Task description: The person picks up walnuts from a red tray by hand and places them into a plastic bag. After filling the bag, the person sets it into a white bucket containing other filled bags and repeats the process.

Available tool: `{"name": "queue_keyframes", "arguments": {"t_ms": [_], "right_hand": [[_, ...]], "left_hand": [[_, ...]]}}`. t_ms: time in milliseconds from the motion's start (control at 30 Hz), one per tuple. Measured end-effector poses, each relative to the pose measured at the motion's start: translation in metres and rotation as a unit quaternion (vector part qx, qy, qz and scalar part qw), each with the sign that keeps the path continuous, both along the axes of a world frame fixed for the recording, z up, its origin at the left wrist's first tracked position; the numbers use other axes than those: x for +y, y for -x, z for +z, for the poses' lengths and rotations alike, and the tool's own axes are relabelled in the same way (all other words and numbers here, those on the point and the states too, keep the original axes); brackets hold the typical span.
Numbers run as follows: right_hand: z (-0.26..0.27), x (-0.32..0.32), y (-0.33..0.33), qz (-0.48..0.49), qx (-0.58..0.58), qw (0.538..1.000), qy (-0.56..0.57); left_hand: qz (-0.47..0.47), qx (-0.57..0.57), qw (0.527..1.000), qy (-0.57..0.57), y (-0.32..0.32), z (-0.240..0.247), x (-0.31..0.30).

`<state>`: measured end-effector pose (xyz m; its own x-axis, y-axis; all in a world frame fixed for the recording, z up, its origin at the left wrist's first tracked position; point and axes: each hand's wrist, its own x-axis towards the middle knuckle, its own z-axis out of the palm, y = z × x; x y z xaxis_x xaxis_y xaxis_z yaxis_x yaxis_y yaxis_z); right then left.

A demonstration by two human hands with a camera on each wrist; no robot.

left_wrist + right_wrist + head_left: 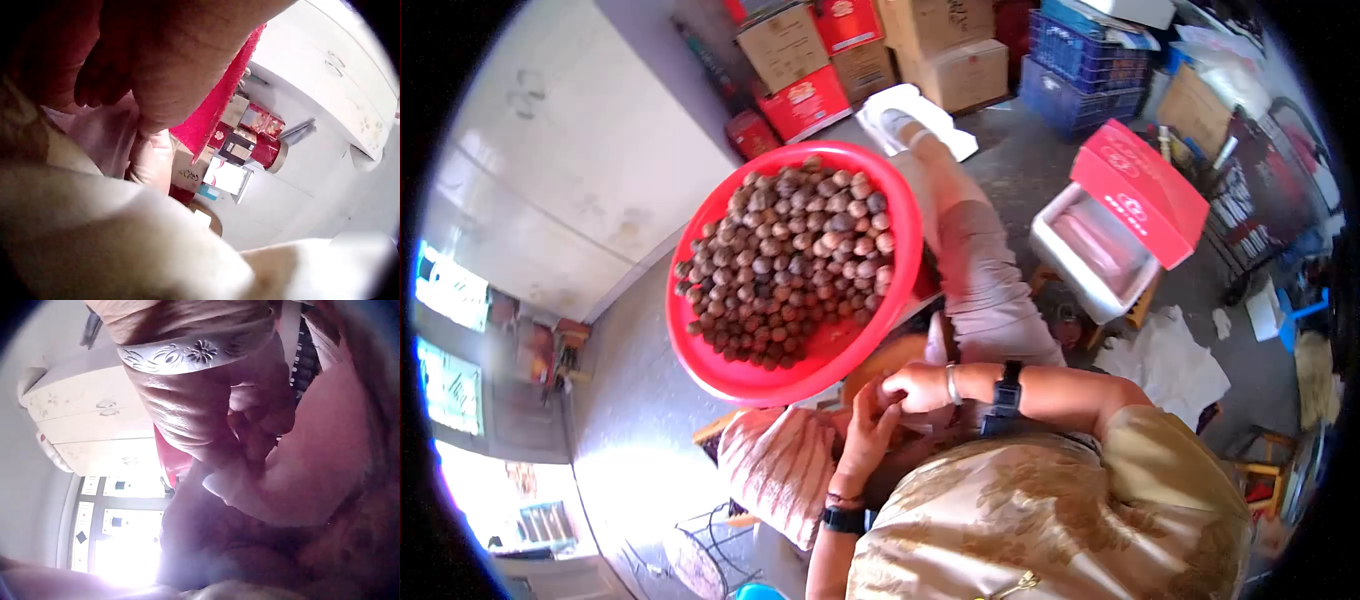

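Note:
In the head view, my left hand (865, 435) and right hand (920, 387) meet over the lap, just below a large red plastic basin (910, 215). The basin contains many round, brown, walnut-like nuts (800, 240). The fingers of my right hand bend inward against the left fingertips. A small dark red patch shows between them; I cannot tell whether it is a held thing. Close up in the left wrist view, pale pinkish material (106, 137) lies beside the fingers. The right wrist view shows my right hand below a white patterned bangle (187, 355), its fingertips partly hidden.
A striped pink cloth (775, 465) lies over the lap's left side. An open red-and-white box (1140, 195) stands at right, near a crumpled white cloth (1170, 365). Cartons (960, 75) and blue crates (1080, 75) are stacked at the back; a white cabinet (580, 130) stands at left.

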<state>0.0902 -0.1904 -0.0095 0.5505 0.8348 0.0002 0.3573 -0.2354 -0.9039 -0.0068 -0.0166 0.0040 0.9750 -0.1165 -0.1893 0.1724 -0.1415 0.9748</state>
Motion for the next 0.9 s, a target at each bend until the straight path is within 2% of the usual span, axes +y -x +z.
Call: {"name": "queue_keyframes", "arguments": {"t_ms": [100,167,200,267,300,367,467,567,600,633,700,733,833,867,900], "right_hand": [[-0.017,0.005,-0.003,-0.044,-0.02,0.998,0.027],[-0.024,0.006,-0.004,-0.085,0.02,0.996,0.02],[-0.027,0.005,-0.005,-0.112,0.023,0.993,0.02],[-0.032,0.004,-0.008,-0.184,0.009,0.983,0.02],[-0.035,0.002,-0.01,-0.21,0.041,0.977,0.018],[-0.034,-0.003,-0.016,-0.225,-0.048,0.973,-0.032],[-0.022,-0.007,-0.017,-0.217,-0.014,0.976,-0.005],[-0.025,-0.007,-0.02,-0.197,-0.022,0.979,-0.04],[-0.025,-0.007,-0.021,-0.189,0.033,0.98,-0.052],[-0.021,-0.007,-0.021,-0.189,0.032,0.98,-0.054],[-0.013,-0.009,-0.023,-0.164,0.128,0.973,-0.102],[-0.014,-0.008,-0.023,-0.169,0.119,0.973,-0.107],[-0.018,-0.008,-0.024,-0.174,0.121,0.971,-0.113],[-0.019,-0.009,-0.025,-0.179,0.054,0.977,-0.1],[-0.02,-0.009,-0.025,-0.18,0.054,0.977,-0.1]], "left_hand": [[0.029,-0.003,0.999,0.029,0.0,-0.02,0.012],[0.049,-0.042,0.995,-0.073,-0.002,-0.021,0.019],[0.053,-0.041,0.995,-0.075,-0.001,-0.021,0.022],[0.089,-0.098,0.967,-0.218,0.0,-0.016,0.027],[0.106,-0.125,0.943,-0.288,0.0,-0.014,0.029],[0.126,-0.116,0.942,-0.288,-0.001,-0.006,0.029],[0.157,-0.105,0.941,-0.281,-0.001,0.005,0.026],[0.176,-0.097,0.94,-0.277,-0.001,0.004,0.028],[0.183,-0.09,0.938,-0.279,-0.001,0.001,0.03],[0.182,-0.091,0.938,-0.28,-0.002,-0.007,0.033],[0.166,-0.165,0.92,-0.315,-0.002,-0.024,0.041],[0.165,-0.167,0.92,-0.314,-0.003,-0.021,0.041],[0.138,-0.129,0.93,-0.316,-0.004,-0.004,0.039],[0.087,-0.082,0.938,-0.327,-0.004,0.012,0.038],[0.035,-0.035,0.941,-0.336,-0.004,0.03,0.036]]}}
